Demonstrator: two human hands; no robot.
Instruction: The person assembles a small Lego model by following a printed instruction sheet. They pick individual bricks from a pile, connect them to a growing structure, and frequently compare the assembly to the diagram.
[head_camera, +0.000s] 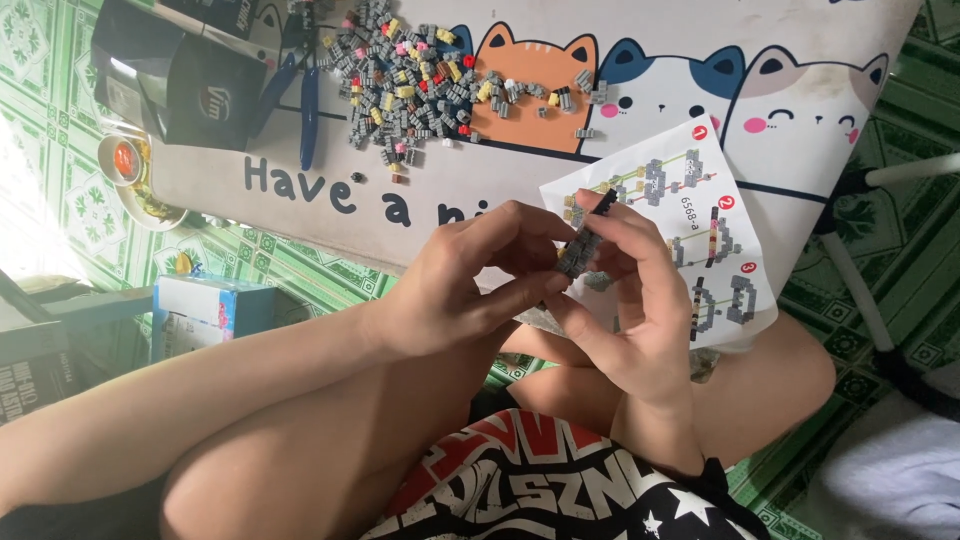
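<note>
Both my hands meet above my lap on one small grey brick assembly (580, 247) with a black piece sticking up at its top. My left hand (465, 280) pinches it from the left with thumb and fingers. My right hand (630, 300) grips it from the right and below. Just behind the hands lies a white instruction sheet (700, 190) with numbered building pictures, partly hidden by my fingers. A heap of tiny loose bricks (410, 80), mostly grey with some yellow, red and pink, lies farther back on the low table (300, 200).
The table has a cat-pattern cover. A black box (205, 95) and a blue tool (308, 115) sit at its far left, a small dish (125, 160) by its corner. A blue-and-white carton (205, 310) stands on the green tiled floor. White stand legs (860, 290) are at right.
</note>
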